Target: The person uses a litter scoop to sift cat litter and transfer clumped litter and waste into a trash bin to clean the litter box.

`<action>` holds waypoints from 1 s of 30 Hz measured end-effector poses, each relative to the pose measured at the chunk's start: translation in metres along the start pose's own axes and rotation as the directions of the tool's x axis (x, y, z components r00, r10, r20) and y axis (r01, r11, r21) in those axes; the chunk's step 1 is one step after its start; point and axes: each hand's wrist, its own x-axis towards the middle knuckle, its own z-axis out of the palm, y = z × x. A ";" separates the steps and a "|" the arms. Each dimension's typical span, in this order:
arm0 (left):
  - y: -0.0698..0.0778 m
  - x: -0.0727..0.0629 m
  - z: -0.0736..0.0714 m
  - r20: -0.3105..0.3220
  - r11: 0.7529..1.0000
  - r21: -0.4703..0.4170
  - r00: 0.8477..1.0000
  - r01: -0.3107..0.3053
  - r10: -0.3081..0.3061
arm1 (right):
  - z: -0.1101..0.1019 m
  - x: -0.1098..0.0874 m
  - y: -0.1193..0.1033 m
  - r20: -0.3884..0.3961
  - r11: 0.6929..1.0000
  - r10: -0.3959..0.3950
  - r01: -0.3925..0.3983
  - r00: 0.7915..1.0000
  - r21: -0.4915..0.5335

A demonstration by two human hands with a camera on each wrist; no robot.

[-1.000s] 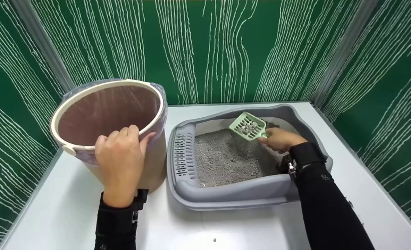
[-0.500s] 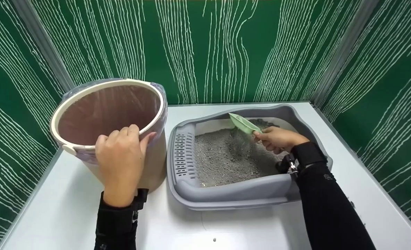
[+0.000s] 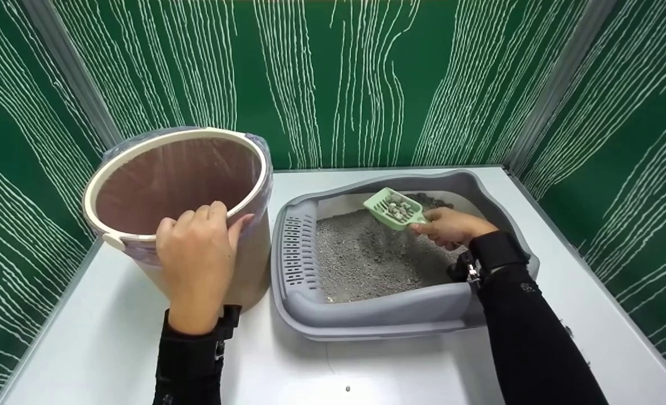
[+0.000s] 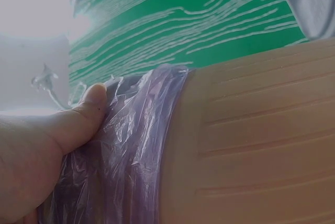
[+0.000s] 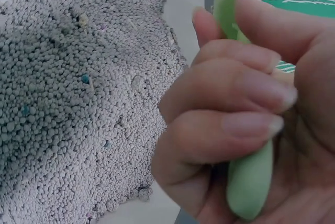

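Note:
In the head view my right hand (image 3: 451, 226) grips a green slotted litter scoop (image 3: 379, 201) by its handle, over the grey litter box (image 3: 378, 312). Pale clumps (image 3: 399, 209) lie in the scoop's bowl. In the right wrist view my fingers wrap the handle (image 5: 250, 185), whose end pokes out below them, with grey litter (image 5: 104, 103) beyond. My left hand (image 3: 198, 264) holds the near rim of a tan trash bin (image 3: 251, 275). Its thumb lies on the outside, over the clear purplish bin liner (image 4: 141, 130); its other fingers curl over the rim, partly hidden.
The bin stands tilted toward me, left of the litter box, on a white table (image 3: 288, 371). A perforated ledge (image 3: 298, 250) runs along the box's left side. One small litter crumb (image 3: 347, 388) lies in front. Green walls (image 3: 361, 84) with white lines enclose the table.
My right hand tipped the scoop onto its edge, then turned it back level, shaking over the litter; it now sits slightly further left and lower. My left hand and the bin stayed put.

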 end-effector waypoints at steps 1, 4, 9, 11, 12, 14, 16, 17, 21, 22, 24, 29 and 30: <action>0.000 0.000 0.000 -0.001 1.000 0.000 1.000 0.001 -0.001 | 0.000 0.000 0.000 0.000 1.000 0.001 -0.001 1.000 -0.010; 0.000 0.000 -0.001 -0.007 1.000 0.002 1.000 0.003 -0.003 | -0.001 0.000 0.000 -0.011 0.998 -0.001 0.000 1.000 -0.064; 0.002 0.000 0.001 -0.004 1.000 -0.001 1.000 -0.001 0.001 | -0.006 -0.007 -0.003 -0.068 0.985 -0.031 0.019 0.997 -0.174; 0.002 -0.001 0.002 0.005 1.000 -0.004 1.000 -0.004 0.004 | -0.008 -0.012 -0.007 -0.075 0.981 -0.042 0.027 0.996 -0.190; 0.001 -0.001 0.002 0.009 1.000 -0.005 1.000 -0.004 0.004 | -0.008 -0.015 -0.011 -0.072 0.982 -0.041 0.027 0.997 -0.188; 0.000 -0.003 0.002 0.013 1.000 -0.002 1.000 -0.003 0.003 | -0.010 -0.020 -0.021 -0.059 0.979 -0.039 0.026 0.998 -0.203; -0.001 -0.003 0.002 0.011 1.000 0.000 1.000 0.001 -0.001 | -0.012 -0.026 -0.036 -0.051 0.975 -0.045 0.033 0.998 -0.222; -0.001 -0.003 0.002 0.008 1.000 0.001 1.000 0.003 -0.003 | -0.014 -0.029 -0.045 -0.052 0.970 -0.053 0.039 0.997 -0.238; -0.001 -0.002 0.002 0.003 1.000 0.003 1.000 0.005 -0.005 | -0.020 -0.040 -0.084 -0.090 0.950 -0.119 0.087 0.989 -0.300; -0.001 -0.002 0.002 0.002 1.000 0.003 1.000 0.004 -0.004 | -0.021 -0.043 -0.094 -0.105 0.944 -0.139 0.100 0.985 -0.315; 0.000 -0.002 0.001 0.002 1.000 -0.001 1.000 0.002 -0.002 | -0.020 -0.048 -0.115 -0.131 0.924 -0.191 0.133 0.973 -0.358; 0.001 0.001 -0.001 0.003 1.000 -0.001 1.000 -0.003 0.003 | -0.005 -0.057 -0.173 -0.149 0.828 -0.324 0.203 0.934 -0.523; 0.001 0.001 -0.002 0.002 1.000 0.000 1.000 -0.002 0.002 | 0.000 -0.057 -0.185 -0.142 0.811 -0.343 0.216 0.929 -0.544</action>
